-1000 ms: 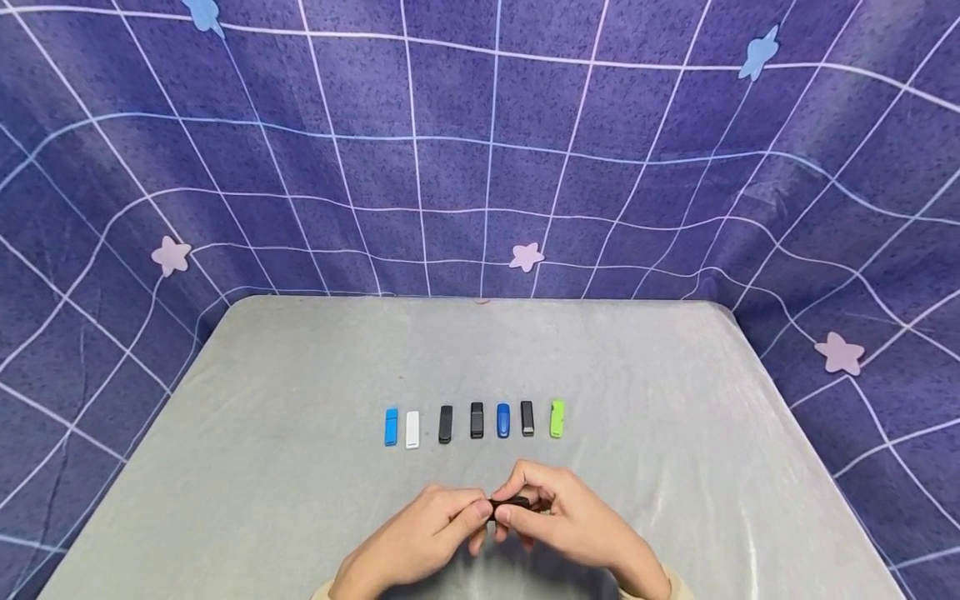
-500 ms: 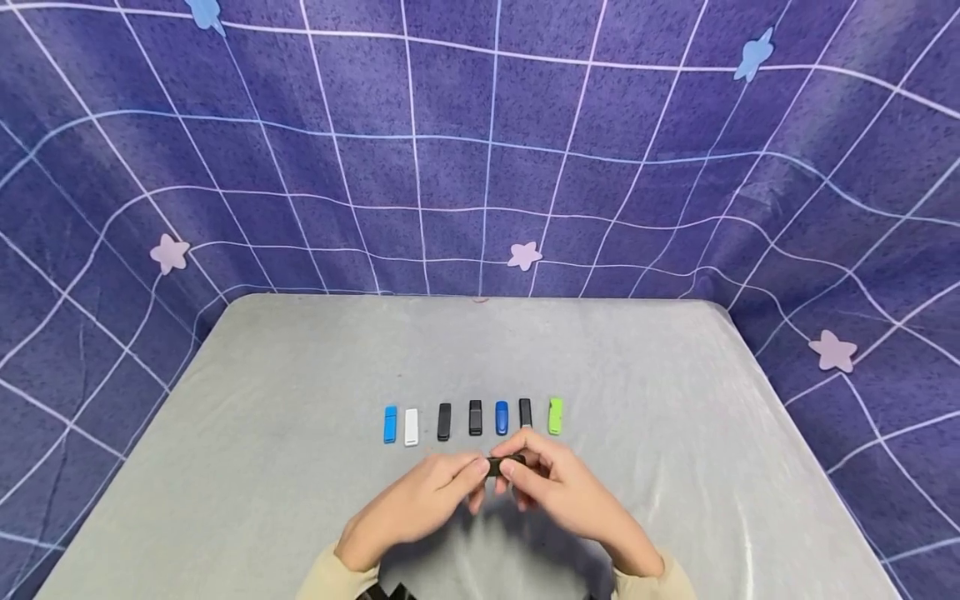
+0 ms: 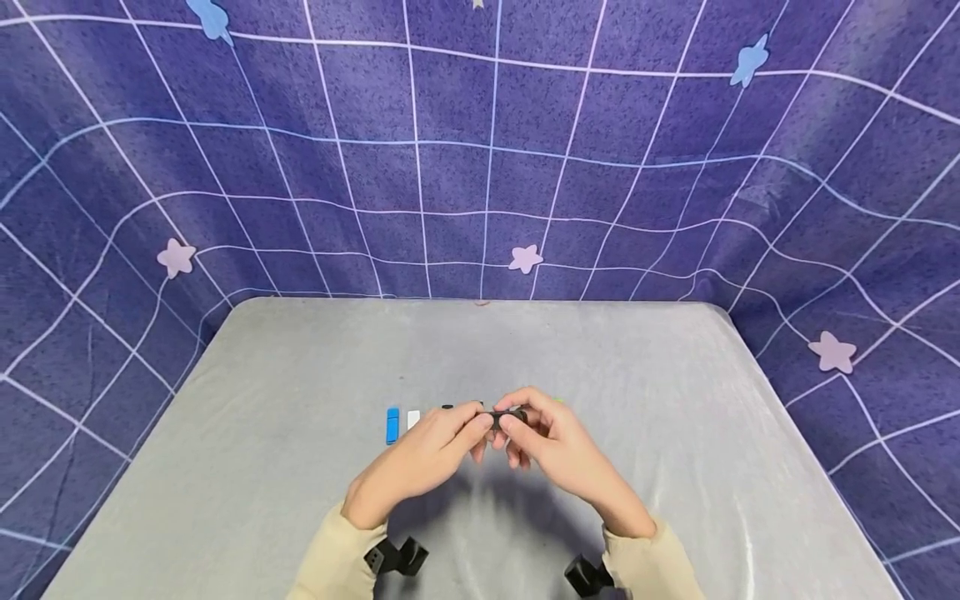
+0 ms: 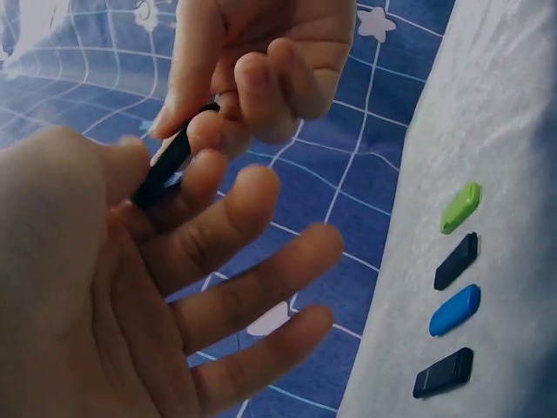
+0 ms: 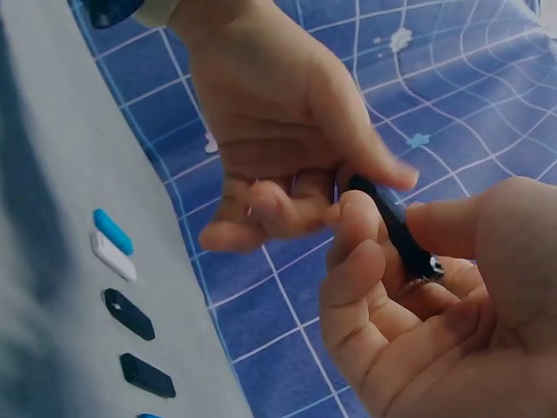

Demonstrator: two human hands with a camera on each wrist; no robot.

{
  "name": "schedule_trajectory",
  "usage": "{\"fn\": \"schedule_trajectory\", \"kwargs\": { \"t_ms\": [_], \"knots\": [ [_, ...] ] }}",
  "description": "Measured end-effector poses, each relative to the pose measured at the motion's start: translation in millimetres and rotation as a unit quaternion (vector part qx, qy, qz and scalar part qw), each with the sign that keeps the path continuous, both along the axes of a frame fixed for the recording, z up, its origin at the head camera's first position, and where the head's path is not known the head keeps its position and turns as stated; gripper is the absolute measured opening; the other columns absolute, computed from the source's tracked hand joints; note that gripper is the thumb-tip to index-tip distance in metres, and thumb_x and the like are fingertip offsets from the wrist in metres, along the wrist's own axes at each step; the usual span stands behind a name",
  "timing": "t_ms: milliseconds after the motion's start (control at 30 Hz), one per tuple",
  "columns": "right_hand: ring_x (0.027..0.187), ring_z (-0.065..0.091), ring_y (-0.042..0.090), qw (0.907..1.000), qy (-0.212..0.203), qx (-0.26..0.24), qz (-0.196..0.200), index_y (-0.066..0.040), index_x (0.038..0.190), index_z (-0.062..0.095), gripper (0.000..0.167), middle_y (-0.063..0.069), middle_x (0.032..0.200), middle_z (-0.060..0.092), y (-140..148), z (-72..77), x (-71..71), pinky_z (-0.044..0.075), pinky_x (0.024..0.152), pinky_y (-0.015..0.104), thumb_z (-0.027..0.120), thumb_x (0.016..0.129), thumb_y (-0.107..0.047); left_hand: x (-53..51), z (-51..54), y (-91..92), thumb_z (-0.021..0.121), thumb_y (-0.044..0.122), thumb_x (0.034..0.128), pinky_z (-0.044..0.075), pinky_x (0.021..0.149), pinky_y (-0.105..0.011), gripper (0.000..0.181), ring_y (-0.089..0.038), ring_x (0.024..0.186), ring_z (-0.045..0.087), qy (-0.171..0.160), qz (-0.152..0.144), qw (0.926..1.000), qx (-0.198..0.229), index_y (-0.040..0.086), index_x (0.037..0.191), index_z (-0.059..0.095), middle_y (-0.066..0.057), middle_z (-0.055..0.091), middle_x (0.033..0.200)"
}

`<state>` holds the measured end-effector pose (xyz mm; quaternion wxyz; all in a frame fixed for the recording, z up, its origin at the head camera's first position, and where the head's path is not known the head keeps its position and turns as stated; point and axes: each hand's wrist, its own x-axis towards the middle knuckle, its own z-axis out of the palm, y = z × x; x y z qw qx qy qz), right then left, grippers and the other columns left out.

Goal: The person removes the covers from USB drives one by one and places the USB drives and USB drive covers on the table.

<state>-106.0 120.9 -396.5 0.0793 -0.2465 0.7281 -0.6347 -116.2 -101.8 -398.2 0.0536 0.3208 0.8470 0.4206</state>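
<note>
One slim black plastic-looking stick [image 5: 396,228]: held above the grey cloth-covered tabletop [image 3: 337,358]; left-hand grip [image 3: 435,454] pinched one end, right-hand grip [image 3: 557,437] the other, presumably for steadiness. One lime-green plastic-looking oblong [image 4: 460,207]: lay on that tabletop, seemingly spaced for order.

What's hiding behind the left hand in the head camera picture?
Behind the left hand, the tops of a white stick and a dark stick peek out; their lower parts are covered.

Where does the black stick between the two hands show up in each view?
Head: black stick, below centre, between left hand and right hand.
Left wrist: black stick, left of centre, above mid-height.
Right wrist: black stick, right of centre, near mid-height.
Shared landmark: gridded backdrop.
</note>
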Motion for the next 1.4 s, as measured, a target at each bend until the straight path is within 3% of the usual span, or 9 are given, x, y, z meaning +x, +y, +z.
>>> {"fn": "schedule_trajectory", "kwargs": {
  "t_ms": [200,333,500,600,800,1033,1233,1400],
  "knots": [
    [0.059,0.063,0.016,0.9998,0.018,-0.007,-0.002,-0.006,0.116,0.062,0.014,0.022,0.082,0.07,-3,-4.4,-9.8,0.054,0.054,0.033,0.061,0.105,-0.015,-1.9,-6.7,4.5,0.038,0.028,0.1138,0.04,0.056,-0.023,0.034,-0.003,0.057,0.044,-0.001,0.022,0.999,0.038,0.022,0.091,0.064,0.008,0.064,0.072],
    [0.058,0.063,0.014,0.9995,0.016,-0.028,-0.004,-0.003,0.114,0.061,0.012,0.028,0.082,0.069,-3,-8.2,-14.0,0.054,0.052,0.032,0.061,0.104,-0.009,-5.4,-9.0,8.1,0.038,0.029,0.1139,0.039,0.055,-0.023,0.036,-0.003,0.056,0.043,-0.005,0.021,0.9984,0.051,0.02,0.09,0.063,0.008,0.063,0.071],
    [0.058,0.064,0.016,0.9984,-0.005,-0.055,0.007,0.002,0.113,0.058,0.013,0.032,0.083,0.067,-4,-8.9,-17.3,0.054,0.053,0.03,0.058,0.105,-0.008,-11.4,-6.1,10.4,0.036,0.029,0.1142,0.038,0.055,-0.023,0.044,-0.004,0.056,0.04,-0.006,0.022,0.9982,0.055,0.017,0.082,0.063,0.009,0.06,0.069],
    [0.06,0.063,0.017,0.9969,-0.027,-0.072,0.012,0.003,0.117,0.056,0.017,0.035,0.086,0.064,-5,-7.3,-19.6,0.054,0.054,0.027,0.052,0.108,-0.011,-15.0,-3.8,10.5,0.035,0.03,0.1144,0.041,0.059,-0.024,0.046,-0.005,0.06,0.046,-0.012,0.026,0.9981,0.055,0.016,0.082,0.063,0.009,0.06,0.07],
    [0.062,0.064,0.014,0.9966,-0.053,-0.063,0.002,0.002,0.121,0.056,0.018,0.03,0.089,0.067,-8,-3.1,-24.5,0.055,0.056,0.028,0.054,0.107,-0.01,-21.1,-2.3,8.5,0.031,0.03,0.1149,0.044,0.063,-0.026,0.047,-0.008,0.064,0.052,-0.022,0.032,0.9977,0.055,0.016,0.085,0.064,0.007,0.06,0.071],
    [0.063,0.064,0.014,0.9977,-0.057,-0.033,-0.015,-0.001,0.119,0.059,0.017,0.007,0.084,0.074,-3,3.8,-31.4,0.056,0.058,0.031,0.06,0.104,-0.01,-30.8,5.7,9.8,0.031,0.037,0.1143,0.046,0.066,-0.027,0.049,-0.01,0.067,0.055,-0.047,0.021,0.9983,0.027,0.014,0.088,0.065,0.005,0.063,0.074],
    [0.065,0.064,0.018,0.9958,-0.077,-0.048,-0.007,0.002,0.119,0.059,0.018,0.03,0.09,0.07,-2,1.1,-31.1,0.055,0.058,0.03,0.059,0.105,-0.009,-32.9,1.7,7.9,0.036,0.035,0.1138,0.053,0.08,-0.03,0.043,-0.013,0.08,0.067,-0.081,0.005,0.9959,0.041,0.013,0.095,0.068,0.001,0.069,0.081],
    [0.064,0.064,0.016,0.9954,-0.077,-0.057,0.0,0.002,0.119,0.059,0.018,0.026,0.088,0.069,-4,-1.3,-33.1,0.054,0.057,0.028,0.058,0.105,-0.008,-33.2,-3.0,7.6,0.038,0.035,0.1134,0.052,0.076,-0.03,0.038,-0.018,0.079,0.066,-0.07,0.014,0.9963,0.048,0.015,0.098,0.066,0.002,0.066,0.08]
  ]
}}
